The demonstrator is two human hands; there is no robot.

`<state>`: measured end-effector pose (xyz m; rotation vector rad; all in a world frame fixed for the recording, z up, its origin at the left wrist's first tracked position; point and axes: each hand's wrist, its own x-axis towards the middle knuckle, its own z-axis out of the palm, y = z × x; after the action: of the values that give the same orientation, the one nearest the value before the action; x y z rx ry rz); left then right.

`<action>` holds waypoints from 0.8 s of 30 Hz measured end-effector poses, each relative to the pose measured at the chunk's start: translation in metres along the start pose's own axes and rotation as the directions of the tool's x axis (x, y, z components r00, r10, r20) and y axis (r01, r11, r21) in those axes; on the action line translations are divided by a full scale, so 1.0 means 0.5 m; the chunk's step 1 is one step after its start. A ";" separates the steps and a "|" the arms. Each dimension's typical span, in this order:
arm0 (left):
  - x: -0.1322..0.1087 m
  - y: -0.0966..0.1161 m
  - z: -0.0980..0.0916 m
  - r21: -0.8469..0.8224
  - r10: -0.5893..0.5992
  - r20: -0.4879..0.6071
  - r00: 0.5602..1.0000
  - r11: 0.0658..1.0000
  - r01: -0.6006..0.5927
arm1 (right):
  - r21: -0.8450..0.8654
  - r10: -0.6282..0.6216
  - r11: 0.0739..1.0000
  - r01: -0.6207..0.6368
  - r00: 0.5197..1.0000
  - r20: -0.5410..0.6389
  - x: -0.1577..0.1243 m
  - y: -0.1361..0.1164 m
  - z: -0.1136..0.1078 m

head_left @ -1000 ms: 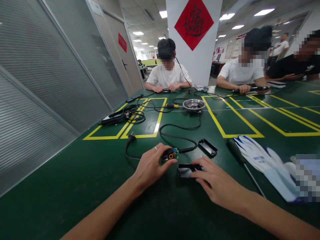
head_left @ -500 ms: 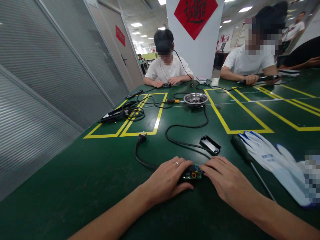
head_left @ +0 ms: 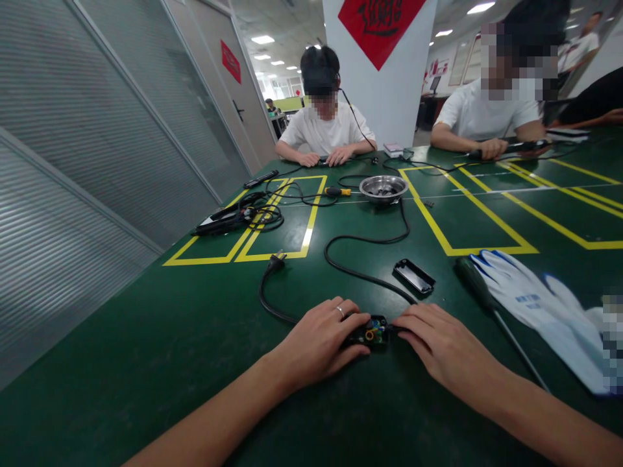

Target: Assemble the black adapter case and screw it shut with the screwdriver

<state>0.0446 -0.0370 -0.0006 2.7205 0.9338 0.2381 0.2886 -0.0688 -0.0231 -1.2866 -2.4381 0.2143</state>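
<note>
My left hand [head_left: 327,337] is closed around the left part of a small black plastic case [head_left: 383,320] with a green circuit board [head_left: 370,333] inside. A ring-shaped coil and some coloured wires show on the board. At the case's right end, my right hand [head_left: 440,340] pinches a black power cord [head_left: 395,329] where it meets the case. Past my left hand, another cord ends in a two-pin plug [head_left: 277,260]. The matching-looking black case half [head_left: 413,276] lies hollow side up beyond my right hand.
A long screwdriver [head_left: 479,288] and white-blue gloves [head_left: 533,305] lie at right. Farther off are a metal bowl [head_left: 383,189] with small parts, a yellow-black screwdriver [head_left: 337,192] and coiled cables [head_left: 265,217] with black devices. Two people sit across the green table [head_left: 146,363].
The black case rim now shows around the board, where green board edges showed before. My right hand has shifted from the board's wires to the cord at the case end.
</note>
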 end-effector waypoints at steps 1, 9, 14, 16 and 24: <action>0.000 0.001 0.000 0.004 -0.002 -0.003 1.000 1.000 0.002 | 0.002 -0.001 1.000 0.001 1.000 0.000 0.000 0.001 0.000; 0.002 0.013 0.013 0.019 0.092 0.061 0.994 0.995 -0.093 | -0.020 -0.038 0.999 0.038 0.999 0.008 0.000 -0.001 -0.001; 0.001 0.016 0.010 0.033 0.067 0.075 0.995 0.997 -0.070 | -0.074 0.001 0.997 -0.007 0.997 -0.075 0.004 0.015 -0.024; 0.001 0.016 0.007 0.025 0.072 0.073 0.995 0.997 -0.074 | -0.119 0.066 0.989 -0.084 0.987 -0.145 0.011 0.034 -0.031; 0.004 0.010 0.009 0.003 0.063 0.085 0.994 0.998 -0.063 | -0.316 0.246 0.897 -0.309 0.943 -0.222 0.001 0.071 -0.077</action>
<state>0.0499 -0.0405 -0.0032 2.7444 0.8276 0.1300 0.3304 -0.0496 0.0018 -1.7270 -2.1957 -0.2626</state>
